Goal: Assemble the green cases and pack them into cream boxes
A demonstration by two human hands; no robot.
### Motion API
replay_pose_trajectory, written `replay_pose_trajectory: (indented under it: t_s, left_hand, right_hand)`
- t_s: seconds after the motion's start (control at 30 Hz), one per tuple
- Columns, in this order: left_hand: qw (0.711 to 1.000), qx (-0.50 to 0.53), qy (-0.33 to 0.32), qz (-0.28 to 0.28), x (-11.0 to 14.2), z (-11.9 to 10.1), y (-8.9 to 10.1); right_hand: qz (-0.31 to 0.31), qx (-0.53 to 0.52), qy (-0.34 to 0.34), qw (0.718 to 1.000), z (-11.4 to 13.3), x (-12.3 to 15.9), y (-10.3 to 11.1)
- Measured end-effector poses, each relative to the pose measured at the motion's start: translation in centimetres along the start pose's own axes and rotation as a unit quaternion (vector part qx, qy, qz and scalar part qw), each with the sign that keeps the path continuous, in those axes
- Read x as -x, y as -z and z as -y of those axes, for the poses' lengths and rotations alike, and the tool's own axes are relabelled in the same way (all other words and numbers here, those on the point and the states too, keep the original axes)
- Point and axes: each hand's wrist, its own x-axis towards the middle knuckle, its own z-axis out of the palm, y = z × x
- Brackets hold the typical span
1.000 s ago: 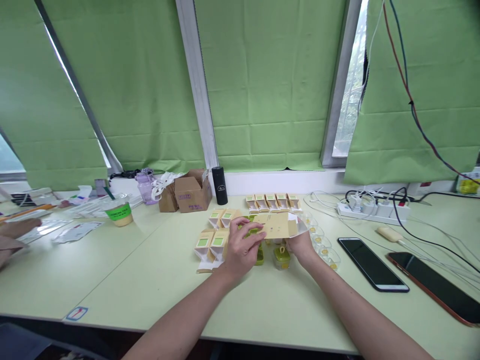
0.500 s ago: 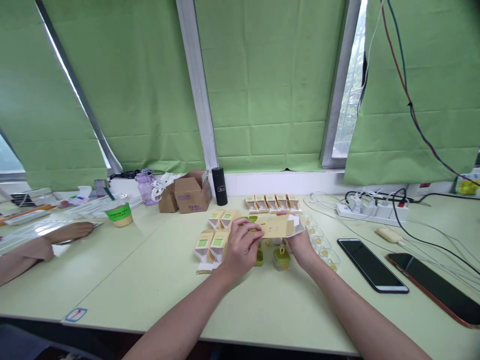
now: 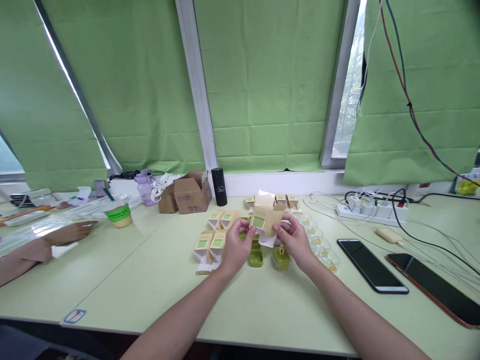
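Note:
Between my two hands is a small tan cardboard box (image 3: 270,220) with a green square window and white inner flaps spread at top and bottom. My left hand (image 3: 237,244) pinches its left side, and my right hand (image 3: 294,239) pinches its right side. Just below it on the table stand a small clear jar with a green lid (image 3: 281,258) and green square lids (image 3: 256,256), partly hidden by the box and my left hand. Similar boxes (image 3: 210,245) stand left of my left hand. Clear containers with yellow bits (image 3: 322,242) line up beyond my right hand.
Behind the held box runs a row of more boxes (image 3: 292,202). Two phones (image 3: 373,265) lie at right, near a power strip (image 3: 375,212) with trailing cables. A cup (image 3: 119,214), a brown carton (image 3: 193,192), a black bottle (image 3: 219,187) and another person's hand (image 3: 73,232) are further left.
The box has turned from lying sideways to facing me, its green window now showing. My left hand shifted from its top to its left side; my right hand now pinches the right edge.

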Motion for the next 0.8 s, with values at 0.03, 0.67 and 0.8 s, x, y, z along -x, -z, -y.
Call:
replay_pose_trajectory:
  t_s: [0.03,0.67,0.8]
  left_hand:
    - [1.000,0.019,0.020,0.000,-0.3,0.2,0.1]
    - [0.908,-0.327,0.218,-0.148,-17.2,6.1,4.3]
    - [0.884,-0.373,0.249,-0.132,-18.6,7.8,3.6]
  right_hand:
    - [-0.002,0.003,0.000,1.000,0.0,-0.1,0.1]
    - [-0.026,0.067,0.037,0.997,-0.4,0.2,0.3]
    - [-0.024,0.066,0.035,0.997,-0.3,0.2,0.3]
